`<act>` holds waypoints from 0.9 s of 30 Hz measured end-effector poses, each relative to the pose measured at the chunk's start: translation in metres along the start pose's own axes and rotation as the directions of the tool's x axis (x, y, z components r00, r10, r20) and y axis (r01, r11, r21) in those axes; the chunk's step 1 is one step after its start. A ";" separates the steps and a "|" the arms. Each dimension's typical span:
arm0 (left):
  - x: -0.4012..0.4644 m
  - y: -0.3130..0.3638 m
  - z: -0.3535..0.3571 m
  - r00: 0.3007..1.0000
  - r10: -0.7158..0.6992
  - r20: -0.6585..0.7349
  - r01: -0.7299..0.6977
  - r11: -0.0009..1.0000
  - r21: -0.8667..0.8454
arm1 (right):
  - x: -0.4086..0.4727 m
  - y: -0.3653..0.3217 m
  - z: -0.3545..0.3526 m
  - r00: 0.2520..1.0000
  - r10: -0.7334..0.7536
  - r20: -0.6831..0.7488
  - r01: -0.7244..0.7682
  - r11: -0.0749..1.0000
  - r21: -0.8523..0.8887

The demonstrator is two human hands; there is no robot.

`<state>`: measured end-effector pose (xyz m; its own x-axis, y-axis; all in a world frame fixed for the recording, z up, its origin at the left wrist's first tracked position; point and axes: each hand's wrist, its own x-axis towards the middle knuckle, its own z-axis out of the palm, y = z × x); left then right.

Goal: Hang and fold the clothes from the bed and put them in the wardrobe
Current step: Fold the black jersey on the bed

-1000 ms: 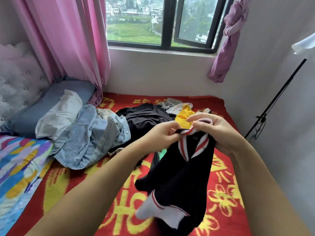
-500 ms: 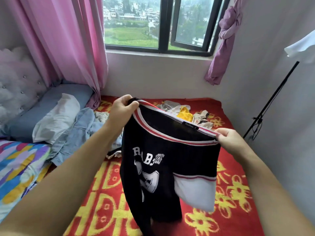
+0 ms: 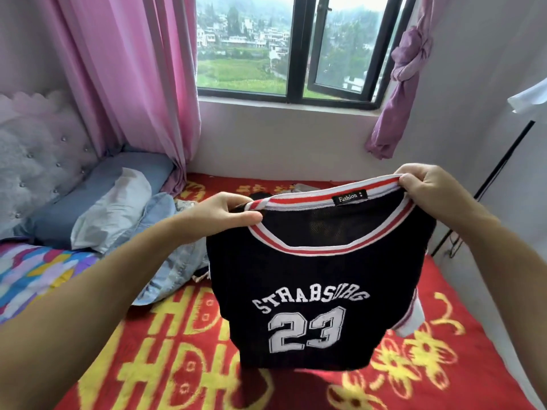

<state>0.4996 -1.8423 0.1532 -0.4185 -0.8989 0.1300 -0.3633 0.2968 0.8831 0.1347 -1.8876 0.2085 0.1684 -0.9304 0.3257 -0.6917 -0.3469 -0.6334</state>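
A black jersey [image 3: 310,276] with a red-and-white striped collar, the word STRABSURG and the number 23 hangs spread out in the air above the bed [image 3: 183,365]. My left hand [image 3: 225,216] pinches the collar at its left end. My right hand [image 3: 429,187] grips the collar at its right end, a little higher. The jersey's front faces me. It hides most of the other clothes lying behind it on the bed.
A denim garment [image 3: 174,261] lies on the red bedspread left of the jersey. Pillows [image 3: 112,202] and a colourful quilt [image 3: 32,270] sit at the left. Pink curtains [image 3: 133,84] and a window [image 3: 290,48] are ahead; a black stand [image 3: 497,173] leans by the right wall.
The jersey went from a bunched bundle to being held open by its collar. My hands moved apart and lifted it, and its printed front now faces me.
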 end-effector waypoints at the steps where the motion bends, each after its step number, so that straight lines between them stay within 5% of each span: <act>1: -0.003 0.005 -0.003 0.999 -0.001 0.034 0.001 1.000 0.010 | 0.001 -0.001 -0.003 0.999 -0.034 -0.039 0.032 0.999 -0.034; 5: -0.001 0.022 -0.011 0.986 -0.013 0.163 -0.015 0.986 0.169 | -0.009 0.008 0.012 0.998 -0.062 0.002 0.061 0.994 -0.092; 8: 0.003 0.022 -0.016 0.999 -0.008 -0.046 0.017 0.978 0.206 | -0.022 0.026 0.031 0.987 0.016 0.160 0.010 0.987 -0.160; 10: 0.002 0.021 -0.027 0.981 0.020 -0.195 0.014 0.985 0.169 | -0.026 0.025 0.025 0.983 -0.009 0.185 0.005 1.000 0.022; 12: -0.001 0.019 -0.041 0.963 0.031 -0.269 0.015 0.986 0.166 | -0.028 0.013 0.014 0.958 -0.071 0.278 0.023 0.984 0.175; 15: -0.006 0.018 -0.056 0.947 0.029 -0.320 0.003 0.995 0.097 | -0.032 0.008 0.017 0.881 -0.092 0.464 0.057 0.994 0.088; 19: -0.019 0.016 -0.064 0.889 0.094 -0.448 -0.084 0.996 0.042 | -0.031 0.029 0.036 0.944 -0.019 0.329 0.043 0.997 -0.064; 24: -0.045 0.017 -0.079 0.948 0.001 -0.319 0.055 0.984 0.168 | -0.030 0.030 0.041 0.984 -0.006 0.180 -0.048 0.954 0.297; 27: -0.058 0.015 -0.090 0.939 -0.067 -0.338 0.132 0.976 0.173 | -0.027 0.011 0.035 0.991 -0.103 0.089 0.056 0.902 0.428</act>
<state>0.5930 -1.8151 0.1997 -0.0872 -0.9727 0.2149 -0.5543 0.2266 0.8009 0.1471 -1.8703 0.1681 0.3010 -0.8964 0.3254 -0.3141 -0.4154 -0.8537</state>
